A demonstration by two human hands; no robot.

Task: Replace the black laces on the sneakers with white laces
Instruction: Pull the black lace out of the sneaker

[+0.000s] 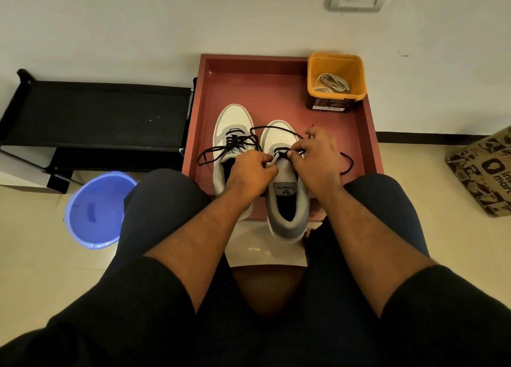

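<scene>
"velarro" on sneaker tongue (pixel 284 189); fingers (pixel 293 153) pinch black lace (pixel 347 163)

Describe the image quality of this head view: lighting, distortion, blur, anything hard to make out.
Head view: warm, dim indoor light; strong wide-angle bending curves the wall line and stretches the knees at the edges. The right hand and left hand are slightly soft where the fingers pinch the black lace, hiding the eyelets. The white laces in the orange tub are small and soft.
</scene>
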